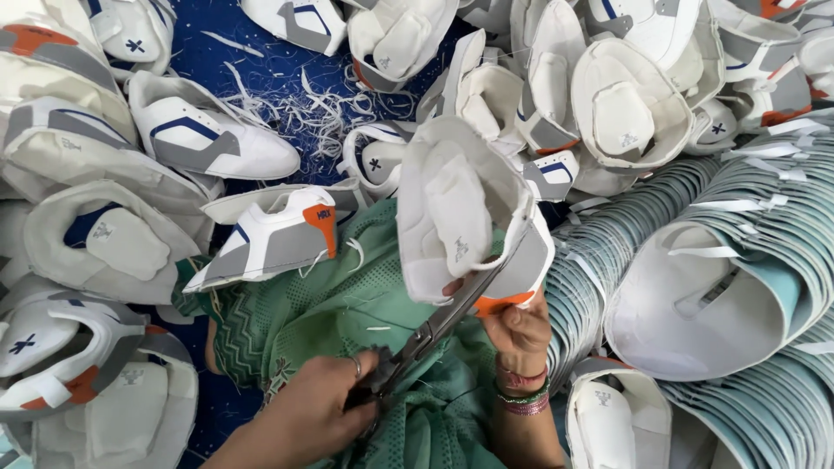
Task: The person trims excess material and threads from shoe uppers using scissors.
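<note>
Below-left of the held shoe upper (pixel 460 208): left hand (pixel 304 417) clenched around scissors (pixel 434 326). Snip close along the upper's orange edge in short bites. Just beneath the upper: right hand (pixel 521 330) pinching its lower edge. Hold taut, fingertips clear of the blades.

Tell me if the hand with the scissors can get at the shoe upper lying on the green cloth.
Probably yes. The left hand holds the scissors, and the white, grey and orange shoe upper lies close above it on the green cloth, uncovered.
</note>
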